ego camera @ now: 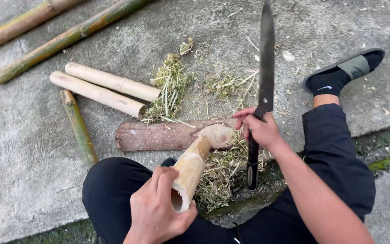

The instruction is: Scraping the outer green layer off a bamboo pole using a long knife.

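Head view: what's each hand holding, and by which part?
Left hand grips the peeled bamboo piece at its hollow near end. Right hand holds the long knife by the top of its dark handle, blade up.

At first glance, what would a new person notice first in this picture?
The long dark knife stands out, raised in the right hand above a brown log. The left hand holds a peeled bamboo piece resting on that log. Green shavings lie behind.
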